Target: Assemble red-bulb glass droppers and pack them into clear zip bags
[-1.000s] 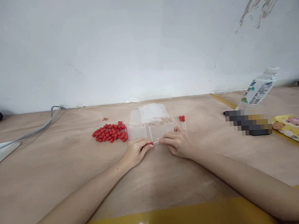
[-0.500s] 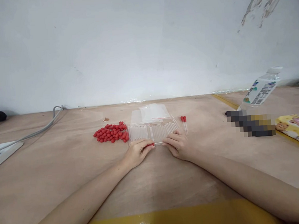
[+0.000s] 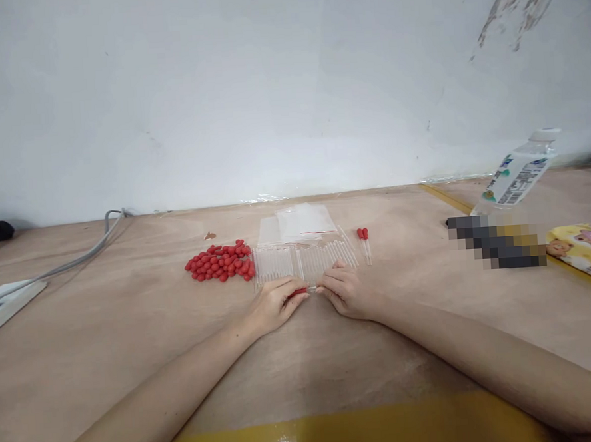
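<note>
Red at its near end, a small bulb [image 3: 300, 291] lies between the thumb and fingers of the left hand [image 3: 276, 303], its tip poking out toward the right. That grip is closed on it. A clear tube [image 3: 312, 288] bridges the short gap to the right hand [image 3: 347, 291], whose grip is pinched around the tube's other end. Whether the tube sits inside the bulb cannot be told.

Just beyond the hands, loose tubes [image 3: 274, 263] lie in rows on the table [image 3: 285, 375], close behind the knuckles. To their left is a heap of red bulbs [image 3: 220, 262]; behind them, flat plastic bags [image 3: 303, 222]. Two droppers [image 3: 363, 243] rest beyond the right hand, with a bottle [image 3: 518, 177] and a yellow packet [image 3: 585, 253] well apart on the right.

The held bulb is plain red, mostly covered by fingers; the tube is thin, straight and see-through.
</note>
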